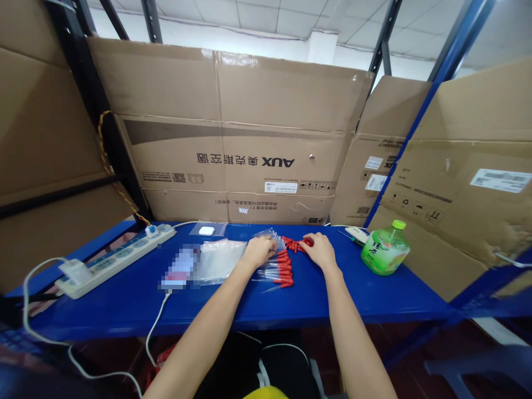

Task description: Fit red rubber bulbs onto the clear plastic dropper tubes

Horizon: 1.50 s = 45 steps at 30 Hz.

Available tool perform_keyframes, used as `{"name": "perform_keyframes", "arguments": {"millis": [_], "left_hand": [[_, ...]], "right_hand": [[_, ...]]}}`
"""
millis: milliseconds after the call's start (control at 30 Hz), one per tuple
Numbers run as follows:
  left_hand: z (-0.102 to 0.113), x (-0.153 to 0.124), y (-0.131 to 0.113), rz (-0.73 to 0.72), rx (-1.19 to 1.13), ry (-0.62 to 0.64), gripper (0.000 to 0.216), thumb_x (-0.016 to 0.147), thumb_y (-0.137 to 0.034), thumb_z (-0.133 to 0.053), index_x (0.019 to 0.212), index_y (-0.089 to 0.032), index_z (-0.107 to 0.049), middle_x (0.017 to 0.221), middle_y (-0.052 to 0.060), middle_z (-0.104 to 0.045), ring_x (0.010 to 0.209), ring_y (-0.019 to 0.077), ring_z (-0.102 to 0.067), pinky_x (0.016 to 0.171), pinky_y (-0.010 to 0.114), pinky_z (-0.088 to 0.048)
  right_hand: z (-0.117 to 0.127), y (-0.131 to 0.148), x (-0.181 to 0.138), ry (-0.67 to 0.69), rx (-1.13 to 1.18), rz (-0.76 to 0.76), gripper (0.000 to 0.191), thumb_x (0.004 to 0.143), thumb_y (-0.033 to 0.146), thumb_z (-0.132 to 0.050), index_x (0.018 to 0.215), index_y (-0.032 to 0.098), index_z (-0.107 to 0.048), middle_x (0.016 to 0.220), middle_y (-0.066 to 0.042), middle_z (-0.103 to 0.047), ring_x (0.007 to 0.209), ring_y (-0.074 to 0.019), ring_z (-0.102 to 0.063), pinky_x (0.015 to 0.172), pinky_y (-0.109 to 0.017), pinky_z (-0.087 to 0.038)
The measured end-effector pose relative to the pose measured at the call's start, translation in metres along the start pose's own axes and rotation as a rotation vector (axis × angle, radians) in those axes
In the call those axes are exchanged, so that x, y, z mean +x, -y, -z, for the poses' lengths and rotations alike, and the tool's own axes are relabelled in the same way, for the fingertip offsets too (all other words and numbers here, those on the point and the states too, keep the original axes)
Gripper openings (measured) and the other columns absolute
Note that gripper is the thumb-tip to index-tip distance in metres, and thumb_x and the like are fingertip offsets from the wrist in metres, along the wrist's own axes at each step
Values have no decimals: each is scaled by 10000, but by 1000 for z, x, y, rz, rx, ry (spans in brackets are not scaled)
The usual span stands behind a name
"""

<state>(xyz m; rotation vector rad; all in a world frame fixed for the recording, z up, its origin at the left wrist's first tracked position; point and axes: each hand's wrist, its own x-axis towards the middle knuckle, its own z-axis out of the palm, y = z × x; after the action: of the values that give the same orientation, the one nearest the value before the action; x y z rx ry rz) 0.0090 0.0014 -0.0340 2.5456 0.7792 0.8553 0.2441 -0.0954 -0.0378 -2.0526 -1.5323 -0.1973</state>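
A row of slim clear pieces with red ends (285, 268) lies side by side on the blue table, red ends to the right. My left hand (260, 250) is over the clear ends at the top of this row, its fingers curled down; what is between them I cannot make out. Just beyond the row is a loose heap of small red pieces (291, 244). At the right end of that heap, my right hand (321, 249) has its thumb and fingers closed on a red piece (308, 241). A stack of clear plastic bags (220, 260) lies left of my left hand.
A blurred phone (180, 267) on a cable and a white power strip (120, 257) are at the left. A white case (206, 230) lies behind the bags. A green drink bottle (385, 247) stands at the right. Cardboard walls (249, 100) close off the back and sides.
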Motion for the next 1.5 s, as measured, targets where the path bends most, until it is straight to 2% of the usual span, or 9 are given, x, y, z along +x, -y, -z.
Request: {"name": "perform_keyframes", "arguments": {"millis": [100, 233, 333, 467, 600, 733, 1000, 1267, 1500], "left_hand": [[1, 2, -2, 48, 175, 133, 21, 801, -224, -714, 786, -229, -726, 891, 87, -697, 897, 249, -659, 807, 299, -450], [2, 4, -4, 64, 365, 245, 116, 858, -292, -658, 876, -217, -744, 1019, 98, -724, 955, 259, -678, 797, 303, -464], [5, 3, -4, 53, 402, 248, 153, 896, -288, -607, 894, -203, -733, 1067, 117, -719, 1004, 276, -676, 807, 320, -467], [11, 1, 1, 73, 345, 157, 221, 968, -281, -499, 951, -188, -699, 1094, 138, -711, 1032, 288, -668, 807, 339, -457], [14, 2, 9, 188, 94, -59, 211, 963, -345, -537, 895, -199, -673, 907, 106, -729, 860, 257, -681, 737, 319, -443], [13, 6, 10, 339, -437, -270, 233, 844, -375, -709, 744, -172, -656, 713, 58, -696, 599, 172, -619, 620, 273, -429], [16, 10, -2, 674, -1306, -448, 325, 844, -407, -742, 796, -154, -543, 889, 101, -736, 536, 83, -597, 431, 158, -324], [13, 12, -7, 698, -1434, -533, 224, 1038, -333, -433, 865, -192, -438, 723, 66, -718, 486, 97, -607, 453, 155, -401], [15, 13, -9, 657, -1501, -502, 256, 1016, -348, -479, 838, -166, -505, 697, 39, -668, 475, 86, -582, 466, 170, -424]], "right_hand": [[-2, -3, -5, 2, 0, 7, 342, 828, 455, -719, 1118, 274, -729, 1036, -86, -632, 1026, -272, -575, 816, -328, -429], [-3, -14, -5, -50, 92, -28, 408, 823, 508, -690, 1156, 272, -711, 1029, -75, -616, 1021, -266, -576, 847, -337, -441], [-1, -26, -2, -182, 173, -121, 381, 905, 463, -558, 1186, 247, -698, 1051, -92, -641, 1025, -267, -584, 897, -357, -439], [3, -44, 1, -299, 157, -394, 400, 949, 285, -399, 1196, 195, -701, 1070, -132, -685, 1042, -281, -617, 918, -381, -445], [-2, -54, 0, -143, 117, -457, 424, 898, 198, -453, 1246, 219, -695, 1119, -118, -717, 1074, -289, -644, 923, -381, -470], [-13, -58, 2, -21, 51, -396, 522, 831, 96, -493, 1297, 240, -680, 1191, -94, -723, 1131, -284, -640, 958, -368, -481], [-21, -62, 6, -60, 32, -418, 302, 797, 139, -615, 1031, 238, -778, 1041, -56, -776, 1029, -252, -695, 880, -307, -512], [-19, -64, 8, -85, 102, -503, 227, 736, 167, -704, 953, 226, -733, 962, -41, -783, 966, -242, -713, 791, -290, -512], [-17, -64, 10, -111, 156, -594, 249, 721, 215, -713, 965, 218, -759, 1002, -83, -778, 987, -271, -706, 813, -308, -512]]}}
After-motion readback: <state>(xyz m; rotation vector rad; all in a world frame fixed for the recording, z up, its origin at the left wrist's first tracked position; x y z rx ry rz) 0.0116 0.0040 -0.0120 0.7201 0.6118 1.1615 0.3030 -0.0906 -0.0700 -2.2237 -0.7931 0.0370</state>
